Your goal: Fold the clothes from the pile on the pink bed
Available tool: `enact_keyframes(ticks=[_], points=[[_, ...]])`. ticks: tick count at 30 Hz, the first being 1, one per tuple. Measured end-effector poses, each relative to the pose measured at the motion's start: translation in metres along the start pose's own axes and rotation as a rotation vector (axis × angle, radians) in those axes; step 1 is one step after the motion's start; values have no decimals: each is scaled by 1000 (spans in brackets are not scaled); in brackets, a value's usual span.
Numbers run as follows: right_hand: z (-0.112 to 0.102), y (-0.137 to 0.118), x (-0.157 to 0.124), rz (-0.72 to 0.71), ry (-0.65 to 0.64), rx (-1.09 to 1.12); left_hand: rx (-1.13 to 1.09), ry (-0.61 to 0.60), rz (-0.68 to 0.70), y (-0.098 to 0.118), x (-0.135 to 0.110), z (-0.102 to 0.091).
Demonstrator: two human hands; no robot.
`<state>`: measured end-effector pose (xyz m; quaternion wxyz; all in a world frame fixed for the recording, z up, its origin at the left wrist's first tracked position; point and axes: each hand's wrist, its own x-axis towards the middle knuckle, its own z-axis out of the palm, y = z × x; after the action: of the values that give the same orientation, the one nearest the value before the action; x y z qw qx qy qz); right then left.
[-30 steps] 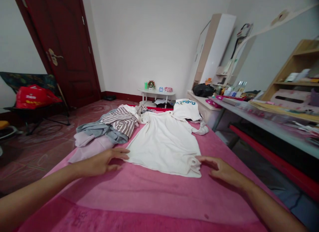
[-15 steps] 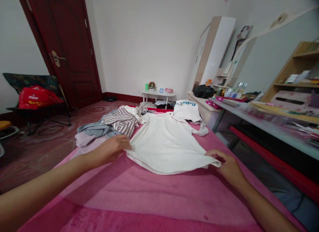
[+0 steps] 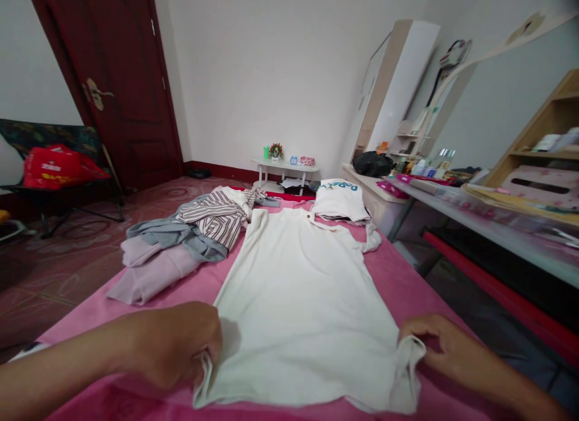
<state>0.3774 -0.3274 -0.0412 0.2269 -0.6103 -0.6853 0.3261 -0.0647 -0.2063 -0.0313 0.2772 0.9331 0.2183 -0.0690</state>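
A white shirt (image 3: 307,300) lies spread over the pink bed cover (image 3: 434,303), its buttoned neck end away from me and its hem close to me. My left hand (image 3: 181,342) is closed on the hem's left corner, with a fold of cloth showing below the fingers. At the right corner, my right hand (image 3: 438,348) pinches the hem, which curls up between thumb and fingers. The fingertips of my left hand are partly hidden.
Left of the shirt lie a striped garment (image 3: 221,219), grey cloth (image 3: 167,237) and pale pink cloth (image 3: 154,273). Folded white clothing (image 3: 339,198) sits at the far right. A cluttered desk (image 3: 493,228) runs along the right side; a small white table (image 3: 284,166) stands beyond the bed.
Both hands have come toward me with the hem, drawing the shirt out longer and flatter. The hem has dropped nearer the bed, and the view has shifted slightly.
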Motion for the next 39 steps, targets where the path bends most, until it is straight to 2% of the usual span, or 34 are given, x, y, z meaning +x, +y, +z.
enact_keyframes(ticks=[2, 3, 4, 5, 7, 9, 10, 12, 14, 16, 20, 22, 24, 27, 29, 31, 33, 36, 37, 39], points=[[-9, -1, 22, -13, 46, 0, -143, -249, -66, 6, 24, -15], [-15, 1, 37, -25, 129, -6, -178, -307, -57, 8, 41, -24], [-21, 4, 54, -39, 228, -11, -176, -296, -32, 9, 60, -33], [-28, 9, 73, -49, 327, -3, -130, -222, -5, 7, 82, -41], [-39, 26, 111, -48, 480, 43, 42, 63, -17, -3, 132, -51], [-47, 45, 149, -34, 586, 80, 170, 405, -133, -21, 183, -55], [-49, 54, 167, -28, 630, 80, 180, 506, -178, -31, 206, -55], [-50, 66, 198, -35, 700, 41, 165, 590, -226, -51, 244, -51], [-42, 69, 225, -76, 736, -3, 147, 615, -240, -66, 268, -44], [-26, 64, 245, -142, 687, -31, 150, 667, -242, -74, 280, -37], [9, 55, 267, -384, 359, -190, 186, 716, -198, -79, 283, -26], [11, 64, 274, -420, 264, -336, 181, 701, -203, -81, 283, -24], [1, 80, 282, -305, 292, -487, 168, 685, -227, -83, 284, -24], [-23, 96, 299, -45, 388, -716, 163, 654, -240, -83, 285, -24], [-31, 88, 314, 99, 438, -845, 161, 633, -228, -83, 285, -24], [-27, 67, 330, 183, 477, -919, 155, 620, -216, -83, 284, -24], [-15, 45, 346, 109, 494, -917, 148, 622, -209, -83, 284, -24], [8, 30, 369, -172, 361, -806, 138, 639, -201, -83, 283, -23], [14, 31, 377, -191, 302, -773, 133, 643, -199, -84, 283, -23], [22, 38, 391, -72, 240, -755, 121, 648, -199, -84, 282, -24]])
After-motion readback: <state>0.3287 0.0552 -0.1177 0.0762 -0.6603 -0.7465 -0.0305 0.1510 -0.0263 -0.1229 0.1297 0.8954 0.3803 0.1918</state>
